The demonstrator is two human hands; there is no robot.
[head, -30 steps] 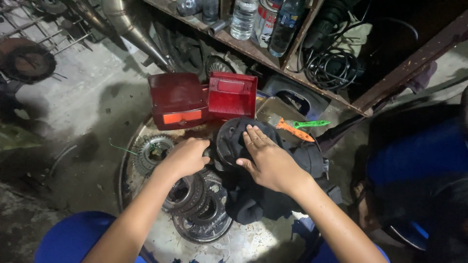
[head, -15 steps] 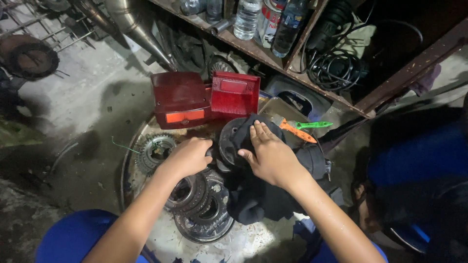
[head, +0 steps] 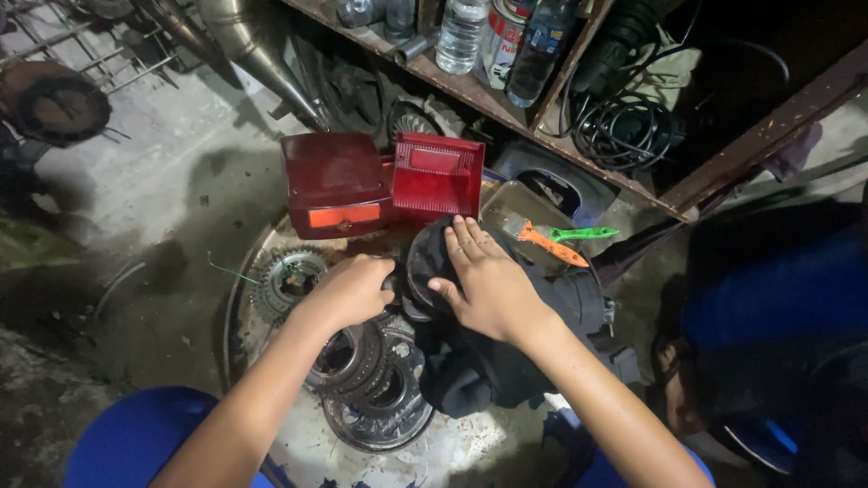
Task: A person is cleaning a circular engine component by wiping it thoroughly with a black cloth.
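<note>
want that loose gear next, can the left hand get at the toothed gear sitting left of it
Probably yes. The left hand rests on the dark round part, and the toothed gear lies uncovered just to its left on the metal tray, with nothing between.

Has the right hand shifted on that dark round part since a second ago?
Yes. The right hand has crept up over the dark round part, its fingertips now closer to the red tail-light housing.

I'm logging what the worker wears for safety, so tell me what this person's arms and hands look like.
Both the left hand and the right hand are bare, with no gloves, rings or watch showing. The forearms are bare too, with no sleeves reaching them in view. Bright blue clothing shows at the bottom of the picture, below the arms.
</note>
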